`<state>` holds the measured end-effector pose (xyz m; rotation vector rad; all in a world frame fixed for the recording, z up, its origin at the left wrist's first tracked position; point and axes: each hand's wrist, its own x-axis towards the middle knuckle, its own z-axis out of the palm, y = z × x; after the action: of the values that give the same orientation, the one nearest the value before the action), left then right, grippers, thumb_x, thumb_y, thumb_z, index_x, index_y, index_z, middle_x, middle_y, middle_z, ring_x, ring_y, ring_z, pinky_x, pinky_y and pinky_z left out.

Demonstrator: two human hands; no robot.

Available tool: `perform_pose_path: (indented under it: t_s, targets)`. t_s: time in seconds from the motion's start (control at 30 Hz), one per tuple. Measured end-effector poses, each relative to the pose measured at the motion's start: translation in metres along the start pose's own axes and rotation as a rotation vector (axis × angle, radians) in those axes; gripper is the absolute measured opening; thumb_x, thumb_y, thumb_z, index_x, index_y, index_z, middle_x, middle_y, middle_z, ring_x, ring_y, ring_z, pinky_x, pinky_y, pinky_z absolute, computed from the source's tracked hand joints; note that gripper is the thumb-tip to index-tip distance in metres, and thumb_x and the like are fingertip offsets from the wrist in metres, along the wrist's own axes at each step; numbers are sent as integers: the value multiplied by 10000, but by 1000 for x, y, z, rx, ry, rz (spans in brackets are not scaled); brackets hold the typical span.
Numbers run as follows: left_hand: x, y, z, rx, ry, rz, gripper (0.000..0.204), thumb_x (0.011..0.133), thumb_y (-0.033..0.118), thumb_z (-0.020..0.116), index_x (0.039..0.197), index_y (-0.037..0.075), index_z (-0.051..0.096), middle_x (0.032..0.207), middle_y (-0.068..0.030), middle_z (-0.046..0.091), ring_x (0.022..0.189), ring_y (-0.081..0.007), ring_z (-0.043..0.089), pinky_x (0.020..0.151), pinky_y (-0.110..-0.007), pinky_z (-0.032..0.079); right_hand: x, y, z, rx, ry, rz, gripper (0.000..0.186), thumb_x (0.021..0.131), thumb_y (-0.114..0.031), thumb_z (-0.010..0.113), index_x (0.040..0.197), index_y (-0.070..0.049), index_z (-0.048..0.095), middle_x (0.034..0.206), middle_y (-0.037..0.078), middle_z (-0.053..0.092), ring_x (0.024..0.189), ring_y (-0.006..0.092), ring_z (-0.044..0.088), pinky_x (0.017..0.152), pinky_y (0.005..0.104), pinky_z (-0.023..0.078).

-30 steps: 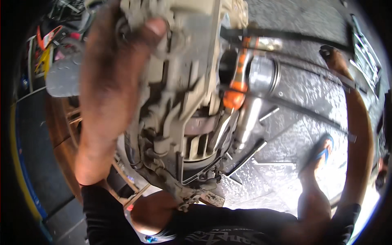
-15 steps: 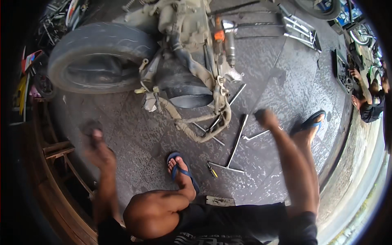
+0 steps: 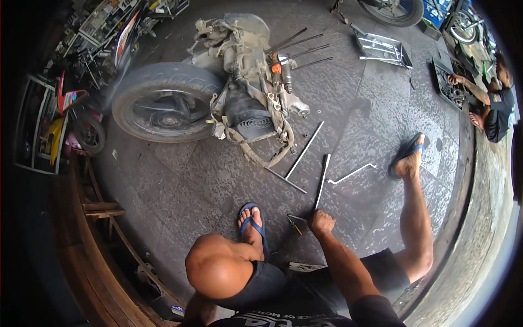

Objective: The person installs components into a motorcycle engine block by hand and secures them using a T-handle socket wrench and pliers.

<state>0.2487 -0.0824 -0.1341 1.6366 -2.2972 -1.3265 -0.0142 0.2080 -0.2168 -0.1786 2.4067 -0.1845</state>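
Note:
My right hand is closed around the crossbar end of a T-handle wrench on the floor, covering most of the bar. A small yellow-and-black screwdriver lies just left of it. Beside these are a second T-handle wrench and a thin, bent metal rod wrench. Of my left arm only a piece shows at the lower edge beside my knee; the hand is out of sight. Ahead lies a partly stripped motorcycle engine and frame section, its rear wheel on the left.
An orange-and-silver air tool rests against the engine's right side. Farther right is a metal tray with tools. Another person sits at the far right by a dark tray. A wooden bench runs along my left.
My right hand came down and left from above the floor onto the T-handle wrench. My left hand dropped back out of view. The view shifted, showing more of the motorcycle.

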Motion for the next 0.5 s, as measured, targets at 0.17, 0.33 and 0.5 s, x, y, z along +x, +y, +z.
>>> perform_pose_path:
  t_s: [0.17, 0.33, 0.5]
  targets:
    - [72, 155, -10, 150, -256, 605, 257, 934, 224, 594, 927, -28, 645, 764, -165, 658, 697, -196, 606, 667, -372, 502, 0, -8, -15, 161, 81, -32, 312, 880, -296, 563, 1041, -47, 659, 1064, 196, 690, 1029, 329, 667, 943, 449, 482]
    - [68, 285, 23, 769, -1044, 955, 388, 964, 366, 535, 943, -4, 653, 921, -242, 668, 868, -323, 673, 741, -463, 498, -73, -23, -127, 1577, 7, 0, 556, 1014, -476, 341, 1075, 21, 582, 652, 11, 463, 547, 131, 429, 536, 310, 395]
    - [5, 352, 103, -136, -1285, 167, 456, 1022, 426, 424, 1086, 15, 609, 917, -122, 680, 860, -253, 661, 791, -409, 522, -165, -37, -181, 1380, 259, -348, 472, 923, -371, 629, 1193, 13, 577, 766, 15, 567, 696, 119, 552, 619, 276, 445]
